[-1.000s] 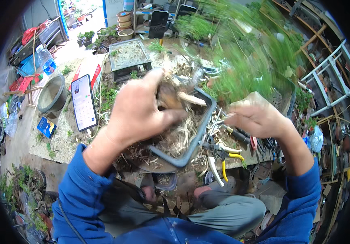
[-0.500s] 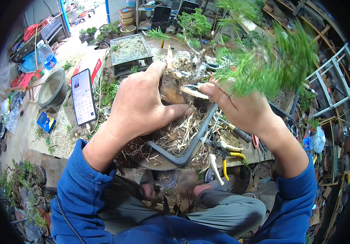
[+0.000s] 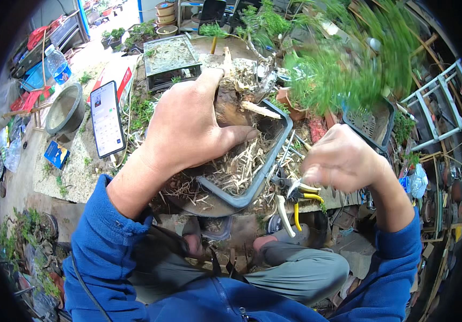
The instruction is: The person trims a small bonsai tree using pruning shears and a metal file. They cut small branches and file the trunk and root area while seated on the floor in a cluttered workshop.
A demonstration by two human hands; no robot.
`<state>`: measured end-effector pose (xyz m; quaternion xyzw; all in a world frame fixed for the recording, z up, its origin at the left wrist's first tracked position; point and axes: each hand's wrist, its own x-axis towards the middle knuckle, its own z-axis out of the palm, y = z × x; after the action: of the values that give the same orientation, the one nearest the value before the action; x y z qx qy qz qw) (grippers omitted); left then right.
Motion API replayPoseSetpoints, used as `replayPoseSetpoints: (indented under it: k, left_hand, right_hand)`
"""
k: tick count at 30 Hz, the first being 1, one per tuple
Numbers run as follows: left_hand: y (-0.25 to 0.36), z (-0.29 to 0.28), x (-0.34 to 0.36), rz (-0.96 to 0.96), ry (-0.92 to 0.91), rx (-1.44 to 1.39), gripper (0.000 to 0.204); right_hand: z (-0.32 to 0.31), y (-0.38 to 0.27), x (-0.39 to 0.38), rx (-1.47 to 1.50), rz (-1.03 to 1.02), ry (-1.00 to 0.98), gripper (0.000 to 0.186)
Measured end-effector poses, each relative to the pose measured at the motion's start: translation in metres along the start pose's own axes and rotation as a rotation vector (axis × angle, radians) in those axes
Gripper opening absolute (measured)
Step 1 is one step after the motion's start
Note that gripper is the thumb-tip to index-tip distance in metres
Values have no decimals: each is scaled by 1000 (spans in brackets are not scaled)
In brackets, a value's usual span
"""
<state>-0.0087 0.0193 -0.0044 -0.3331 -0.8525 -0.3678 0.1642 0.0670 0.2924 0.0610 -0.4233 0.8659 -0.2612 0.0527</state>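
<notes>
A bonsai trunk (image 3: 231, 110) with bared pale wood rises from a grey square pot (image 3: 266, 180), where wood shavings and roots lie. My left hand (image 3: 180, 121) is closed round the near side of this trunk, thumb and fingers spread along it. A pale stripped stub (image 3: 260, 109) juts out to the right. Blurred by motion, my right hand (image 3: 343, 161) is closed right of the pot; a small pale pointed thing shows at its thumb, too smeared to name. Just below it lie yellow-handled pliers (image 3: 310, 197) and a white-handled tool (image 3: 283, 216). Green foliage (image 3: 343, 70) hangs blurred above.
Left of the pot are a phone (image 3: 107, 121), a grey bowl (image 3: 64, 110) and a water bottle (image 3: 58, 64). A dark tray (image 3: 172, 51) stands behind. At right are a black plastic basket (image 3: 370, 126) and a metal frame (image 3: 440, 102).
My right hand has moved from the pale stub toward me and right, down near the pliers. My left hand stays on the trunk. The foliage is still in motion.
</notes>
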Motion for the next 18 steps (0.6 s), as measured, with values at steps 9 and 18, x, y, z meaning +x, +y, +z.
replayPoseSetpoints:
  k: [9, 18]
  left_hand:
    - [14, 11, -8, -119, 133, -44, 62]
    - [28, 10, -24, -352, 231, -403, 74]
  right_hand:
    - [47, -12, 47, -289, 162, 807, 38]
    - [55, -8, 84, -133, 356, 852, 13]
